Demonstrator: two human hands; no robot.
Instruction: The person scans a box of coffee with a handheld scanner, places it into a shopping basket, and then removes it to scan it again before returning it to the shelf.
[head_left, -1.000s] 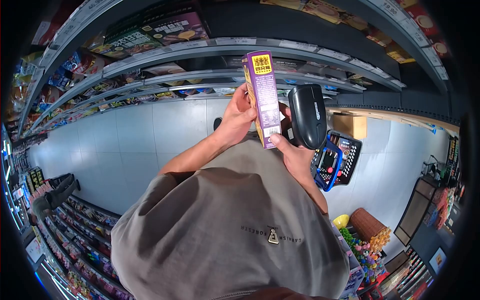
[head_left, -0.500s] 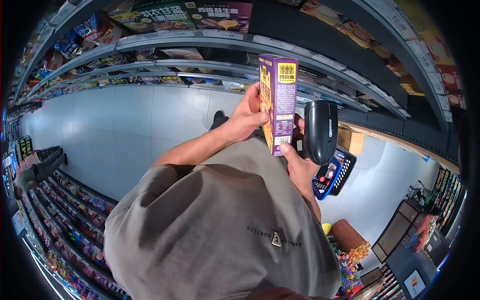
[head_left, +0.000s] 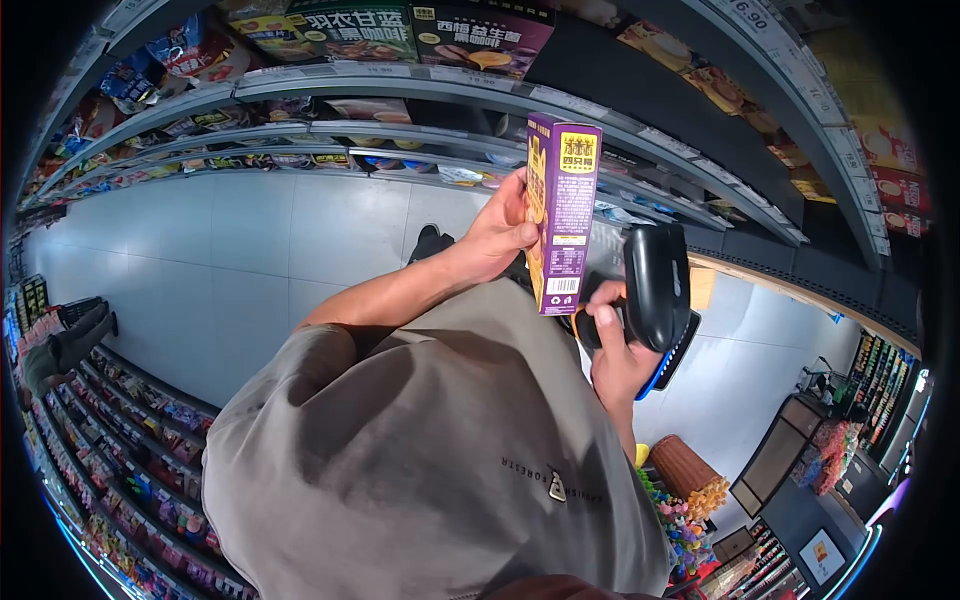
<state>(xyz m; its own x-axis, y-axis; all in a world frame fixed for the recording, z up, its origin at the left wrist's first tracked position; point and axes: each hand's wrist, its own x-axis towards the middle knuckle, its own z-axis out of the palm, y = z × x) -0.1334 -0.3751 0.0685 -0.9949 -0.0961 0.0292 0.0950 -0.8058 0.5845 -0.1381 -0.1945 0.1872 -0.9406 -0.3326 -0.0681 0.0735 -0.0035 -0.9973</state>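
Observation:
My left hand [head_left: 500,228] grips a tall purple and yellow carton [head_left: 568,215] by its left side, thumb across the front edge. The carton stands nearly upright, its printed narrow side with a barcode at the bottom facing me. My right hand [head_left: 618,345] is closed around the handle of a black barcode scanner [head_left: 657,285], just right of the carton and apart from it. The scanner's grip is partly hidden by my fingers.
Store shelves [head_left: 400,80] curve across the top, holding a purple coffee box [head_left: 485,40] and a green box [head_left: 360,35]. A blue-edged black basket [head_left: 683,350] is behind the scanner. Another person [head_left: 65,345] is at far left by stocked shelves [head_left: 150,480]. A wicker basket [head_left: 685,465] stands lower right.
My right hand has drawn away from the carton's lower edge, moving right and slightly down with the scanner. The carton has shifted slightly right and down in my left hand.

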